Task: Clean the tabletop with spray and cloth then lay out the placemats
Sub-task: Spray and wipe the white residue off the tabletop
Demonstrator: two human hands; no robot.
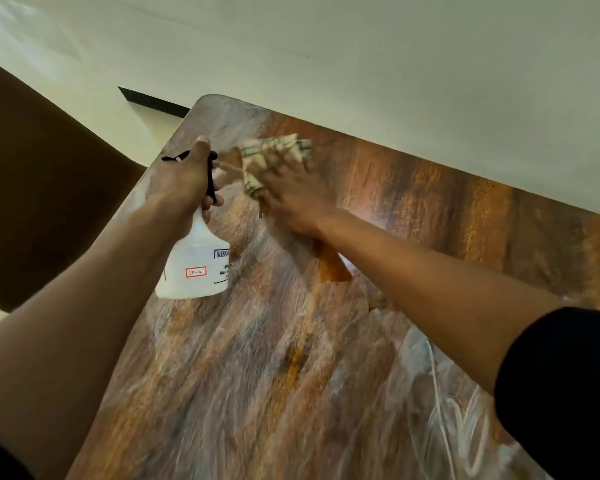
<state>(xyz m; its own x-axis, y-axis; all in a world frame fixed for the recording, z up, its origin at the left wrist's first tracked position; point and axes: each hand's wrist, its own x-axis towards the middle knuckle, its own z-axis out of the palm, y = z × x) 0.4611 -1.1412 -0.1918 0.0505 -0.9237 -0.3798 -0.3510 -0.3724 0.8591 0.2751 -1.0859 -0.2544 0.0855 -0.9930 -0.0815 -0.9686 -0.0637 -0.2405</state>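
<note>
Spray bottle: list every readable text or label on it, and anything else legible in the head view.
"SP-4": handwritten in red inside a red box, on a white sticker on the spray bottle held by the left hand.
"KISSO": start of a boxed printed label on the bottle; the rest runs out of sight.
Smaller print below it: too blurred and cut off to read.
Cloth, tabletop: no text.

Beyond the far edge of what I'm working on, the pale, cream-white floor fills the whole upper part of my view — smooth, with soft light patches toward the upper left corner. To my left stands a big dark brown panel, plain and flat-faced — I can't tell whether it is a chair back or a door. A thin black strip lies on the floor just past the far corner.
</note>
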